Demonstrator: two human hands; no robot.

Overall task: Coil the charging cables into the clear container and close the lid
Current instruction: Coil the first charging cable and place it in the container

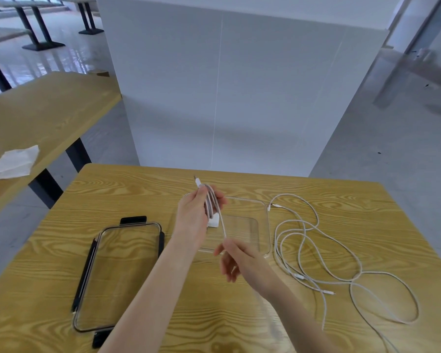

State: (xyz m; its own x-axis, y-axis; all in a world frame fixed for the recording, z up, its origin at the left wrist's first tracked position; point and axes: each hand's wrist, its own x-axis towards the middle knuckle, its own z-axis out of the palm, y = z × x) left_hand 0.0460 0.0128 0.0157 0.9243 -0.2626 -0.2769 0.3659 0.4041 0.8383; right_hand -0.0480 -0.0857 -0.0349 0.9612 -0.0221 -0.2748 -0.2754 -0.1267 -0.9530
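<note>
1. A wood-grain table (143, 189) carries everything; both bare forearms reach in from its near edge.
2. The left hand (192, 216) is raised above the middle of the table, fingers closed around a bundle of white cable loops (211, 202). The loops stand roughly upright in the grip, several strands side by side, and a white connector end (197, 181) sticks up past the thumb toward the far edge.
3. One strand runs from the bundle down to the right hand (239, 258), which pinches it between thumb and forefinger, the other fingers loosely curled. The strand looks taut between the two hands.
4. The clear container (264, 225) sits just behind and under the hands, near the middle of the table toward the far edge. It is shallow, rectangular with rounded corners, open on top, and see-through, so the wood grain shows through it.
5. A small white block (214, 221) lies inside it at its left side, partly hidden by the left hand.
6. The lid (127, 228) lies flat on the left half of the table, apart from the container: a clear panel with black latches on its edges.
7. More white charging cables (316, 250) lie in loose tangled loops on the right half of the table, just beside the container, trailing to the near right corner.
</note>
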